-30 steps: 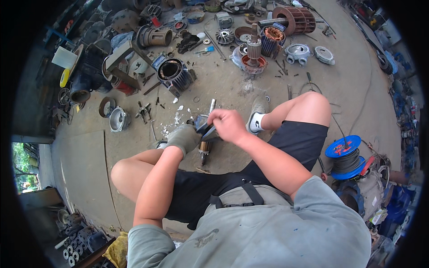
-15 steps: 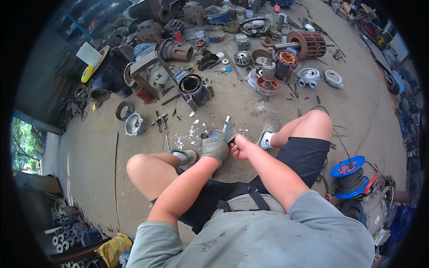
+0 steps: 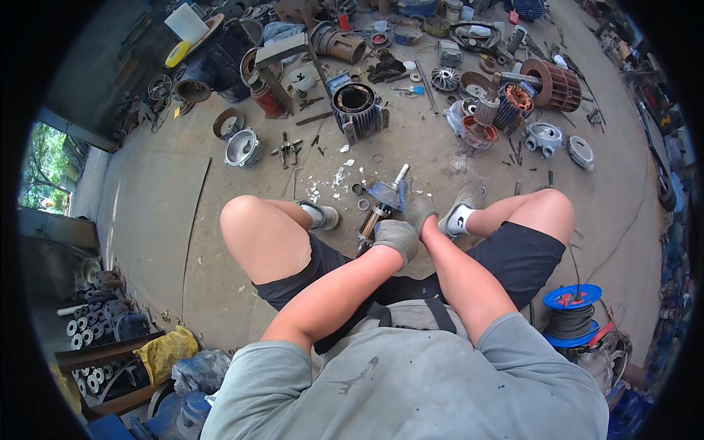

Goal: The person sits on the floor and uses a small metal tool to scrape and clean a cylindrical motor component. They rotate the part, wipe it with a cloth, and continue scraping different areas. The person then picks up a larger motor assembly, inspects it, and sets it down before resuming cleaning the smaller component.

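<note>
My left hand (image 3: 397,240), in a grey work glove, is curled just in front of my lap, close to my right wrist; what its fingers hold is hidden. My right hand (image 3: 421,210) also has a grey glove over it, a little farther out, and its fingers are hard to make out. Between my feet lies a motor part with a bright metal shaft (image 3: 401,174), a blue flange (image 3: 383,193) and a copper-brown body (image 3: 375,219), partly covered by my hands. Small dark rings (image 3: 358,188) and white fragments (image 3: 339,177) lie beyond it.
A blue motor housing (image 3: 359,117), a gear puller (image 3: 286,149) and a silver end cover (image 3: 242,148) stand ahead-left. Ahead-right are a rotor in a red-brown base (image 3: 480,132) and a wound stator (image 3: 515,106). A blue cable reel (image 3: 572,296) sits by my right side.
My right hand, bare and fisted before, now has a glove over it. Both hands have shifted right, the left nearer my lap. The view has tilted, uncovering the motor part between my feet.
</note>
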Demonstrator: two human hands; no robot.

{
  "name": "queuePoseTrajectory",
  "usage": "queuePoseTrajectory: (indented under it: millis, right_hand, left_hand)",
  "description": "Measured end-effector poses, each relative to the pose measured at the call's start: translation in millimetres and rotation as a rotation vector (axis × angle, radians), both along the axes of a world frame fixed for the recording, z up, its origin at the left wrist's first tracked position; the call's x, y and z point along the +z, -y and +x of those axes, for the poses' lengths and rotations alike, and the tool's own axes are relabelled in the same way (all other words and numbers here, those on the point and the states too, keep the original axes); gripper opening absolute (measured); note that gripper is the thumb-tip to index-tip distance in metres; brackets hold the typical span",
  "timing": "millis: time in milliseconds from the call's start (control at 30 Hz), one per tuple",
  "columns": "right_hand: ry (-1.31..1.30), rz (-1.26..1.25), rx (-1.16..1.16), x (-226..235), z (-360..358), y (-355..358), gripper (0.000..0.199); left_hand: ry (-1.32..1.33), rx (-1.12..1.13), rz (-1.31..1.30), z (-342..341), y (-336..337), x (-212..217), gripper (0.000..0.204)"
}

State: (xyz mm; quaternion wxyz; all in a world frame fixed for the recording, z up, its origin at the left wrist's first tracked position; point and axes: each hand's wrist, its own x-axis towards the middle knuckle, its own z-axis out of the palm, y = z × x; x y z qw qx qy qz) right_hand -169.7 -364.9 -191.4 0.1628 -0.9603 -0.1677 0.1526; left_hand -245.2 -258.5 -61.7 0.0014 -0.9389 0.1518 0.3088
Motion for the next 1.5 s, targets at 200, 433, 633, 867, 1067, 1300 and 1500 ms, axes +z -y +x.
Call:
queuePoseTrajectory:
  millis: [200, 433, 633, 867, 1067, 1300, 1500]
  right_hand:
    - [-1.17, 1.557, -0.991, -40.5, -6.0, 6.2, 0.068]
    - [-1.246, 2.773, -0.588, -29.7, 27.7, 23.8, 0.083]
    - [-1.175, 2.115, -0.481, 70.4, 22.1, 19.1, 0.111]
    - [-1.232, 2.037, -0.716, 86.5, 22.2, 8.1, 0.106]
    - [-0.754, 1.829, -1.094, 44.8, 31.8, 1.5, 0.057]
    - [0.006, 1.693, -0.751, 94.9, 31.1, -9.0, 0.034]
    - [-0.132, 1.687, -0.766, 134.6, 29.4, -5.6, 0.029]
  left_hand:
    - [0.087, -0.075, -0.027, -6.0, 0.9, 9.4, 0.027]
    - [0.104, -0.082, -0.13, 0.2, 0.0, 32.5, 0.024]
    - [0.095, -0.088, -0.234, -8.4, -11.7, 61.5, 0.034]
    - [0.055, -0.062, -0.109, -6.5, -10.3, 56.9, 0.035]
    - [-0.031, -0.019, -0.11, -9.5, -11.3, 58.4, 0.035]
    - [0.038, -0.032, -0.274, -13.6, -6.8, 86.5, 0.044]
    - [-0.005, 0.141, -0.389, -3.6, -5.0, 105.2, 0.047]
